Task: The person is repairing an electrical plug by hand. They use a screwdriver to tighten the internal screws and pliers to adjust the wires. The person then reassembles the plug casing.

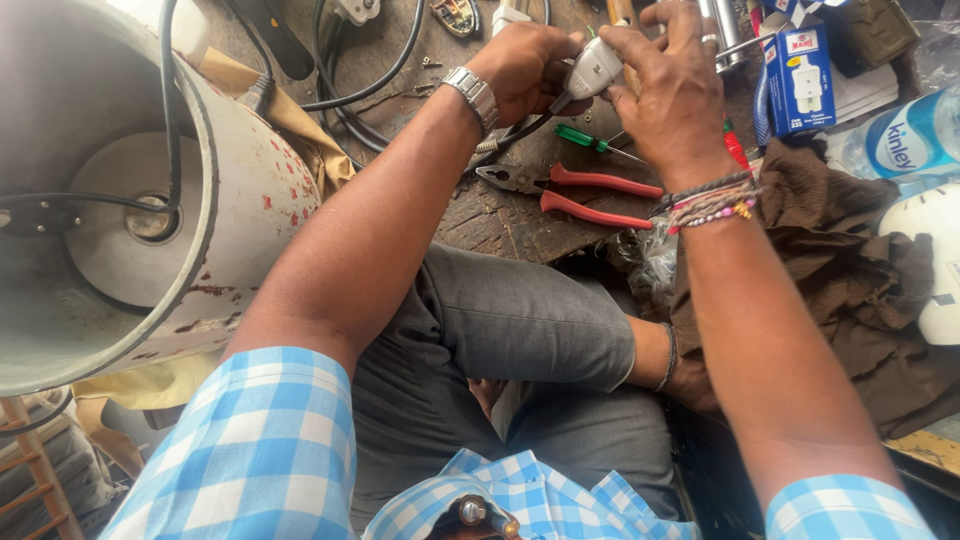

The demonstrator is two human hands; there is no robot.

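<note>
- The left hand [525, 68] is gripping a white electrical plug [594, 68], fingers wrapped around its lower end, where a black cable [510, 138] is leaving it.
- The right hand [672, 85] is closing on the upper end of the plug, fingers curled over it.
- The plug is being held above the red-handled pliers [575, 190], which are lying on the dark worktop [500, 215].
- A green-handled screwdriver [592, 141] is lying just beyond the pliers.
- A blue and white carton [800, 82] is standing to the right of the pliers.

Glossy white plastic plug [594, 68], red rubber-handled steel pliers [575, 190] — rough wooden board [500, 215]
</note>
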